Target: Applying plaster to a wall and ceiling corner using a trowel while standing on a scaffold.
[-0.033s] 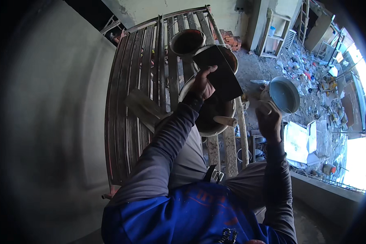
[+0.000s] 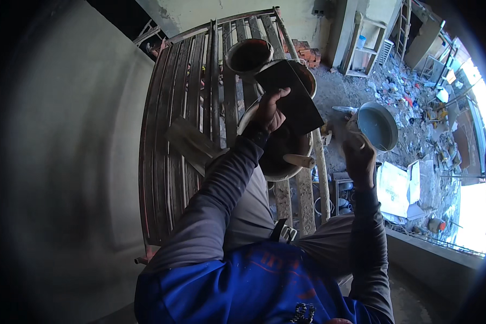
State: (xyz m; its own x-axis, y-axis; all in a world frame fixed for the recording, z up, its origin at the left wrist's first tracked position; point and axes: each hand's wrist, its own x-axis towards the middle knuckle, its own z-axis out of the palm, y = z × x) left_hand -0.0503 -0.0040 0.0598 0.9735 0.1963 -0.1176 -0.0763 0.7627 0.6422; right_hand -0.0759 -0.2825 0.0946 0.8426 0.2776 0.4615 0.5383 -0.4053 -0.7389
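Observation:
My left hand (image 2: 271, 110) grips a dark, flat rectangular board (image 2: 299, 105), its thumb lying on the near side. The board is tilted over a large bucket (image 2: 286, 177) and partly hides it. A rounded pale handle (image 2: 299, 161) juts across that bucket's near rim; the rest of that tool is hidden. To the right, my right hand (image 2: 359, 156) is curled closed and smeared by motion. Something pale shows at its fingers, too blurred to name. Just beyond it stands a round tub (image 2: 377, 127) with greyish contents.
I am beside a slatted platform (image 2: 170, 140) with a plank (image 2: 191, 141) across it. A smaller bucket (image 2: 249, 55) stands farther off. A plastered wall (image 2: 75, 162) rises on the left. Rubble litters the floor at right, near a white carton (image 2: 394, 189); bricks (image 2: 306, 55) are stacked behind.
My right hand has shifted very slightly, and the pale thing at its fingers looks more smeared. The board in my left hand has barely moved.

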